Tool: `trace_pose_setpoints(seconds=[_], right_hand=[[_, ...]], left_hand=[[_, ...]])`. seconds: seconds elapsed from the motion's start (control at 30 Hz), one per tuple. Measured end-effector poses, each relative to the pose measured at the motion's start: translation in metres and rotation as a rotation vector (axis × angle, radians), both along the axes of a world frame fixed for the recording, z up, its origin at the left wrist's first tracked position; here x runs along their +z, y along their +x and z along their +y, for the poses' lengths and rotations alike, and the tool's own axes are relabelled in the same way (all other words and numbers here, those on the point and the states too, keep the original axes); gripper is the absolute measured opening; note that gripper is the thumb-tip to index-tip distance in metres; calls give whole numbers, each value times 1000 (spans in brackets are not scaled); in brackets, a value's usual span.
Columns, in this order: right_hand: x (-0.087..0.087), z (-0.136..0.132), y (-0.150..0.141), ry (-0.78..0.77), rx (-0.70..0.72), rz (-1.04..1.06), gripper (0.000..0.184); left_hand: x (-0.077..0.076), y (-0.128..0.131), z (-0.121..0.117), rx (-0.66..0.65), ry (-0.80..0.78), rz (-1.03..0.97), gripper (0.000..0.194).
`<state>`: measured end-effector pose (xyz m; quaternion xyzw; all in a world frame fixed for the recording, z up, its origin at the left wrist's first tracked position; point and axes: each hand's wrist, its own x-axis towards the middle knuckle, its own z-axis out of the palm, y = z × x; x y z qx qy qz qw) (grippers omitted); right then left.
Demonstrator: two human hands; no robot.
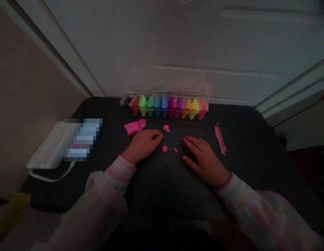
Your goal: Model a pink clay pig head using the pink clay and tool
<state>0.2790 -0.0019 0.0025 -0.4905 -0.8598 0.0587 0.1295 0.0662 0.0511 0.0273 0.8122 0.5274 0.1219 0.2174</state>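
My left hand (pixel 143 144) rests on the dark table with its fingers curled, thumb and forefinger tips together. What the pinch holds, if anything, is hidden. Just right of it lies a pink clay ball (pixel 164 149), and beyond its fingertips a small irregular lump of pink clay (pixel 166 128). My right hand (pixel 204 158) lies palm down, fingers stretched and thumb apart. A short pink clay roll (pixel 175 150) sits left of that thumb, untouched. Behind my left hand is a crumpled pink clay packet (pixel 134 127).
Clear plastic packaging holds a row of coloured clay packs (pixel 165 106) at the table's back edge. Pink modelling tools (pixel 220 138) lie at right. On the left are a white box-like object (pixel 52 144), a blurred-out phone-like item (pixel 85 139) and a white cable (pixel 53 180).
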Motion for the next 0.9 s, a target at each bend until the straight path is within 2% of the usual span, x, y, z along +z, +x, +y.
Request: trace_pose_setpoints(seconds=[0.2,0.4,0.57,0.7,0.77,0.9], right_hand=[[2,9,-12,-32,-54,151,35],[9,13,-37,-73,-85,46,22],[10,17,-35,-157,-92,150,14],[10,23,-33,-263,-177,416,14],[10,28,-35,-340,-253,644,15],[8,43,-42,-422,-347,1026,16]], left_hand=[[11,11,5,10,29,270,38],[15,22,14,-17,40,388,37],[22,28,12,-26,77,409,34],[18,16,5,-92,111,359,36],[10,7,2,-113,96,225,42],[-9,-3,-3,-12,140,-37,42]])
